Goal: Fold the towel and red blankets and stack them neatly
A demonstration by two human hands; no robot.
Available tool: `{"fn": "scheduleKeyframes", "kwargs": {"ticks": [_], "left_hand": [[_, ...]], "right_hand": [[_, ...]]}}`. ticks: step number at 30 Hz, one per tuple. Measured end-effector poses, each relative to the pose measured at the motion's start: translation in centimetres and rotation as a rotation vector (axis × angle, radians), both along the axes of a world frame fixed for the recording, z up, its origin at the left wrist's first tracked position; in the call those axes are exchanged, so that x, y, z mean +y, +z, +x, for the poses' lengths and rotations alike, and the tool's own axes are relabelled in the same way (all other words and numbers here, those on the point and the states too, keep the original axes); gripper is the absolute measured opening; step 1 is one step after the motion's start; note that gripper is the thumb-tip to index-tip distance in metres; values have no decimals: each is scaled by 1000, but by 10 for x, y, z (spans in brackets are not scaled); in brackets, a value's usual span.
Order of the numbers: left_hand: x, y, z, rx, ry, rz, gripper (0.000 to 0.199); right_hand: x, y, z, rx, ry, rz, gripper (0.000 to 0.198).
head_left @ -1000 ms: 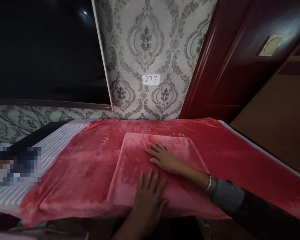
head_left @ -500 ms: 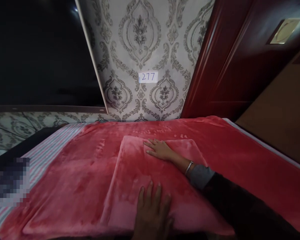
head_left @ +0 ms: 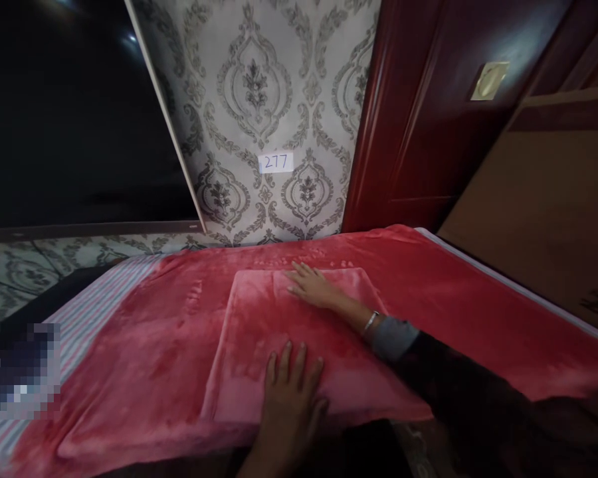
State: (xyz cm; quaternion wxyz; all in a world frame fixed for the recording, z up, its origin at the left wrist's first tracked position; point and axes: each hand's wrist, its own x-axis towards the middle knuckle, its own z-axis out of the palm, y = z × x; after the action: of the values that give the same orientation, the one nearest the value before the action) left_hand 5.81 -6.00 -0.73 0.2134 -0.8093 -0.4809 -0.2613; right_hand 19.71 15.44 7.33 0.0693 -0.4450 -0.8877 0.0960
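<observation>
A folded pink-red plush cloth (head_left: pixel 244 332) lies as a flat rectangle on a larger red plush blanket (head_left: pixel 154 352). My right hand (head_left: pixel 311 284) rests palm down near the far edge of the folded cloth, fingers spread and pointing left; a silver bracelet (head_left: pixel 371 320) circles its wrist. Closer to me, my left hand (head_left: pixel 292 388) lies flat on the near part of the same cloth, fingers apart. Neither hand grips anything. Finger-like dents mark the plush beyond the folded cloth.
A striped sheet (head_left: pixel 107 292) shows along the left side under the blanket. Behind stand a patterned wall with a paper label (head_left: pixel 276 162) reading 277, a dark screen (head_left: pixel 80 119), and a dark red wooden panel (head_left: pixel 403 133). A cardboard-brown surface (head_left: pixel 538 219) borders the right.
The view has turned slightly, so the whole scene sits further left. Both hands stay flat on the folded cloth; my left hand shows a little higher, with more of its wrist visible.
</observation>
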Motion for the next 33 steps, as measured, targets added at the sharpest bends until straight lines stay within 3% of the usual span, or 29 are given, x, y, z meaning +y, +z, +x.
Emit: {"fn": "scheduleKeyframes", "kwargs": {"ticks": [6,9,12,16,25,29,33], "left_hand": [[9,28,28,23,-101,-153,52],[18,23,56,33,-179,-230,59],[23,5,72,52,-184,-220,64],[22,-11,72,75,-168,-161,64],[22,-17,69,97,-137,-14,67],[21,-13,70,96,-125,-23,65],[20,-10,69,96,-138,-71,62]], "right_hand": [[-53,-3,65,3,-45,0,57],[-60,-10,86,-43,-61,-11,57],[-50,-18,95,-75,-73,10,58],[-24,-28,98,-74,-76,84,62],[35,-38,108,-10,-78,-17,61],[47,-43,115,57,-84,-38,62],[53,-39,118,65,-182,-82,64]]}}
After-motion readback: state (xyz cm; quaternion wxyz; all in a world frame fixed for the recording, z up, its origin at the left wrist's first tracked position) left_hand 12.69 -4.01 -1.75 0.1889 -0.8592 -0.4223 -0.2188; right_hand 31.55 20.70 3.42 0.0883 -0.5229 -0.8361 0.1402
